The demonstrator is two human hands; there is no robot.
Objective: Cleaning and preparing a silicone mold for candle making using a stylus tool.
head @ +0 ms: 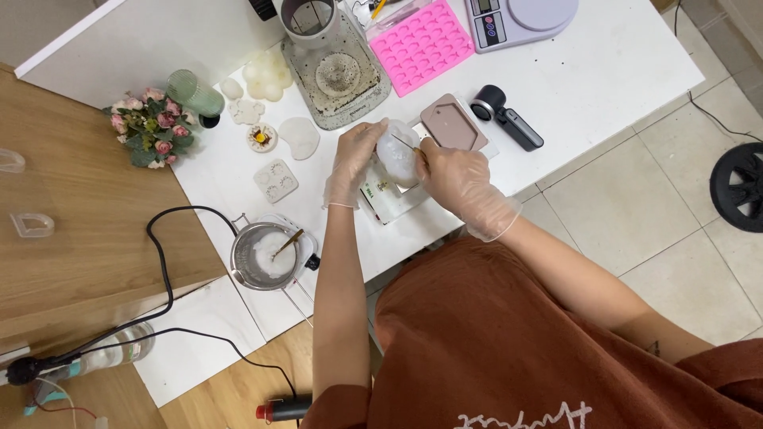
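A white table (604, 79) carries the whole working set, arranged within arm's reach of the person in the rust-brown top. At its far edge stand a grey melting machine (334, 71) crusted with white residue, a pink silicone mould tray (424, 45) and a digital kitchen scale (520, 17), pushed back so the near edge stays free for handwork. On the person's left, a small metal pot (266, 256) of white wax sits on a hot plate with a stirring stick leaning in it, close enough to dip from. Finished white cast pieces (299, 137) lie spread apart beside a posy of pink flowers (151, 123).

The left hand (352, 163), gloved, is wrapped around a translucent whitish mould (395, 152), fingers closed on its side to steady it just above the table, over a small printed packet (381, 199). The right hand (457, 179), also gloved, pinches a thin stick (409, 144) between thumb and fingers, its tip touching the mould's top. A brown tag-shaped mould (451, 125) and a black handheld device (509, 119) lie just beyond.
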